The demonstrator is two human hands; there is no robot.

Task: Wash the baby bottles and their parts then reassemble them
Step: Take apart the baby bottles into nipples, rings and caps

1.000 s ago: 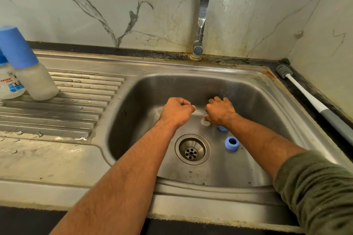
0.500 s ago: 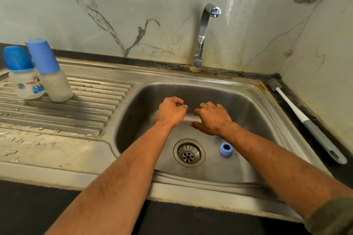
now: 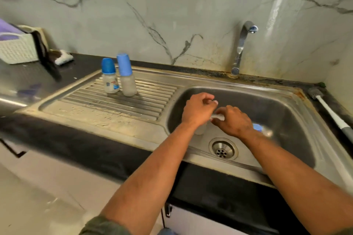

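Backdrop: marble wall, steel sink (image 3: 286,105), tap (image 3: 241,47).
Left hand (image 3: 197,109): grip clenched round a clear bottle (image 3: 201,129) over the basin.
Right hand (image 3: 235,121): fingertips pinching the bottle's rim.
Drainboard (image 3: 86,105): two capped bottles (image 3: 119,78) upright.
Basin: blue ring (image 3: 257,127) behind the right hand.

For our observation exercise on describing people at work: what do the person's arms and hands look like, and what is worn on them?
Both forearms are bare from the elbow down. A dark olive-green sleeve is pushed up on the left arm. The left hand and right hand are bare, with no gloves. No rings, watch or bracelets show.
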